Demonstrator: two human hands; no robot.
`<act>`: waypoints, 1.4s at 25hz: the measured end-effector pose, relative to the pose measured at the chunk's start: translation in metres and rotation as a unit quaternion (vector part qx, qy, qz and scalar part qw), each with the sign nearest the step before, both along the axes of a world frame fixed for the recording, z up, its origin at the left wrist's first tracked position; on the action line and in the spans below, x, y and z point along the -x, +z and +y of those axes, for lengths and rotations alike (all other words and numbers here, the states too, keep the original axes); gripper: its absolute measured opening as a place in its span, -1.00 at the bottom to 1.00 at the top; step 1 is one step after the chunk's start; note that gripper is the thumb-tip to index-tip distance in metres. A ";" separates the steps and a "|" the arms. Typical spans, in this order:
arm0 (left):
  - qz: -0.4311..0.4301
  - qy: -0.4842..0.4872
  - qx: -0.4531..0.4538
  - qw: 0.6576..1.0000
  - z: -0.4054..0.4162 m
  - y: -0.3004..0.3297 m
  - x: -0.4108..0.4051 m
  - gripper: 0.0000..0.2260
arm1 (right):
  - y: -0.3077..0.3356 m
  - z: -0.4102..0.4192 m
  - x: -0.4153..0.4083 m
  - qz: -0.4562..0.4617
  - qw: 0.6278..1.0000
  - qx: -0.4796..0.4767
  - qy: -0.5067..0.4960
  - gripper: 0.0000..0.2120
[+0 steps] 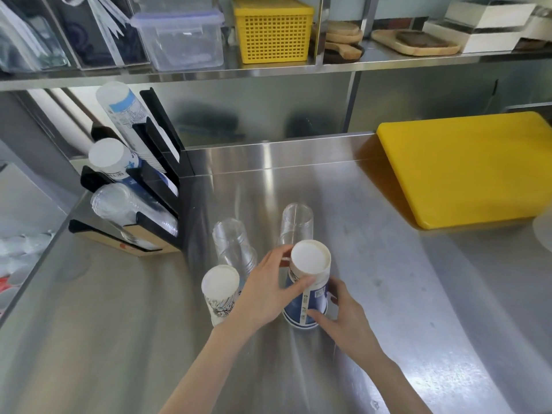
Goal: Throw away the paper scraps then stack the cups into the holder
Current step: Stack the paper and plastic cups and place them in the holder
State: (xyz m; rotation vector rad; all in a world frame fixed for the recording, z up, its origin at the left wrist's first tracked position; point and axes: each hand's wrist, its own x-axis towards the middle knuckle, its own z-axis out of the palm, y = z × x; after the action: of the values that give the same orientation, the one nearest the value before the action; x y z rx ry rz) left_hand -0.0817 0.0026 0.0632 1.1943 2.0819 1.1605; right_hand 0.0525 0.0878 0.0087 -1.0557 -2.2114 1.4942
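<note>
A blue and white paper cup stack (309,282) stands upside down on the steel counter (388,294). My left hand (263,294) grips its upper part and my right hand (343,315) holds its lower rim. Just left stands a white paper cup (221,294) with a dark print, also upside down. Behind are two clear plastic cups (234,246) (296,224), inverted. The black cup holder (155,186) at the left carries tilted stacks of paper cups (119,115) (109,158) and clear cups (125,204). No paper scraps are in sight.
A yellow cutting board (466,168) lies at the back right of the counter. The shelf above holds a yellow basket (273,29), a clear lidded box (179,40), wooden boards (415,43) and a white box (490,26). The counter's left edge drops off beside the holder.
</note>
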 end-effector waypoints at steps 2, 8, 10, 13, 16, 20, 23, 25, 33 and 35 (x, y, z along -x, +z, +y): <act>0.001 -0.012 0.013 1.000 0.001 -0.007 0.000 -0.50 | -0.006 0.001 -0.001 -0.007 1.000 0.013 0.001 -0.48; 0.013 -0.085 0.073 0.994 0.004 -0.001 0.015 -0.47 | -0.003 0.018 -0.006 -0.033 0.998 0.010 0.049 -0.49; 0.038 -0.123 0.110 0.986 0.005 0.002 0.025 -0.45 | 0.003 0.028 -0.005 -0.035 0.999 -0.008 0.036 -0.47; 0.066 -0.122 0.144 0.980 0.012 0.006 0.040 -0.44 | 0.011 0.049 0.007 -0.030 0.998 -0.049 0.003 -0.51; 0.107 -0.086 0.153 0.979 0.029 0.005 0.055 -0.46 | 0.019 0.072 0.030 -0.028 0.997 -0.073 -0.005 -0.53; 0.110 -0.060 0.182 0.975 0.061 -0.009 0.071 -0.39 | 0.025 0.096 0.068 -0.022 0.996 -0.087 0.020 -0.48; 0.075 -0.044 0.195 0.977 0.082 -0.020 0.081 -0.37 | 0.023 0.109 0.091 -0.032 0.994 -0.092 0.040 -0.46; 0.060 -0.036 0.192 0.979 0.090 -0.027 0.088 -0.38 | 0.019 0.113 0.101 -0.038 0.995 -0.083 0.048 -0.47; 0.064 0.011 0.076 0.995 0.084 -0.010 0.095 -0.51 | 0.049 0.106 0.108 0.015 0.992 -0.115 0.051 -0.57; 0.076 0.033 0.029 0.996 0.077 0.013 0.095 -0.51 | 0.074 0.099 0.110 0.044 0.989 -0.133 0.049 -0.58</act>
State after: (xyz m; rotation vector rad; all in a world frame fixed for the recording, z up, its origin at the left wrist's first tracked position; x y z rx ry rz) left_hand -0.1769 0.0793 0.0764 1.2292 2.2683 1.0607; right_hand -0.0572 0.1865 0.0823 -0.7912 -2.3476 1.2110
